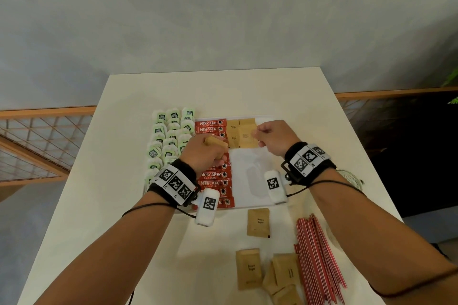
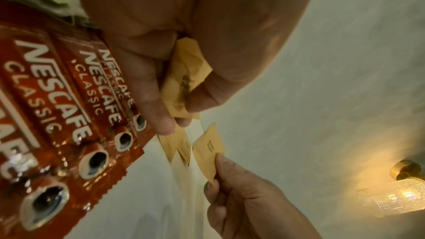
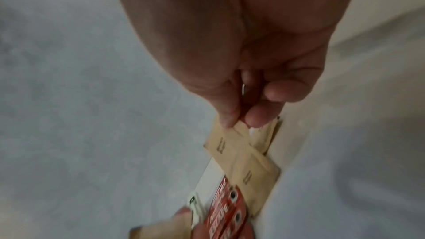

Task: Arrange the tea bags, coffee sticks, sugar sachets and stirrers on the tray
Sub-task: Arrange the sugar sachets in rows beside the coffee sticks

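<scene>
The red coffee sticks point(image 1: 215, 179) say "NESCAFE CLASSIC" in white letters, and the left wrist view shows the same words up close point(image 2: 57, 86). The brown sugar sachets point(image 1: 258, 222) say "Brown Sugar" in small dark print. The green tea bags point(image 1: 162, 116) have dark labels, too small to read. The wrist bands point(image 1: 308, 156) carry black-and-white square codes.

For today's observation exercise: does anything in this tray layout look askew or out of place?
Yes. The brown sugar sachets on the tray overlap at slight angles, unlike the straight coffee sticks. More sachets and the stirrers lie off the tray on the table.
</scene>
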A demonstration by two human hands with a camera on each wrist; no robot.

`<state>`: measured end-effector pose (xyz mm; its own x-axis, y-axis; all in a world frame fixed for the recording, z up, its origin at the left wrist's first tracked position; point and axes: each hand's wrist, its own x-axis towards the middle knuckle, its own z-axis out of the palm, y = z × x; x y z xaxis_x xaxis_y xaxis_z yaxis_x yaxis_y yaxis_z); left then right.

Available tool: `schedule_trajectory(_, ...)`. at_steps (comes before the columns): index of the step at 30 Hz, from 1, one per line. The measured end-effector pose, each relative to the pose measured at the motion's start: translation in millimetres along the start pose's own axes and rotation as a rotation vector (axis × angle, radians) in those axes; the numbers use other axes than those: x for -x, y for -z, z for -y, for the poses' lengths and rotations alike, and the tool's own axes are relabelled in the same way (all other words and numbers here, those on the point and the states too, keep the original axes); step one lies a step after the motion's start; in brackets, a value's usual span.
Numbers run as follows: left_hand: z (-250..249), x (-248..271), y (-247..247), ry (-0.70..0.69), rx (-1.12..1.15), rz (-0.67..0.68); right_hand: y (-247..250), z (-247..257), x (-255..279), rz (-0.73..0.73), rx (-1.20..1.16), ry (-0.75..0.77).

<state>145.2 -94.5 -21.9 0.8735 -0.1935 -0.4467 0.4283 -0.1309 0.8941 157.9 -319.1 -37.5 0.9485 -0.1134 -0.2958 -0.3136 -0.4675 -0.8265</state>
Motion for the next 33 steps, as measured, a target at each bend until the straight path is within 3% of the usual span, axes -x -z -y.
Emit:
schedule_trajectory(6,-6,0,0,0.014,-0.028,0.003,10,-3,-21,-0.01,0.122,-0.13)
schedule_trajectory(21,5,-9,6,-0.041,-0.132,-0.047,-9,2,-32,-0.114,0.318,-0.201)
schedule_trajectory(28,4,-8,6,-0.059,-0.084,-0.033,-6,12,-17,-0.116,0.36,-0.138)
schedule_trajectory(33,4,-6,6,-0.081,-0.106,-0.031,-10,20,8,-0.037,0.254,0.069)
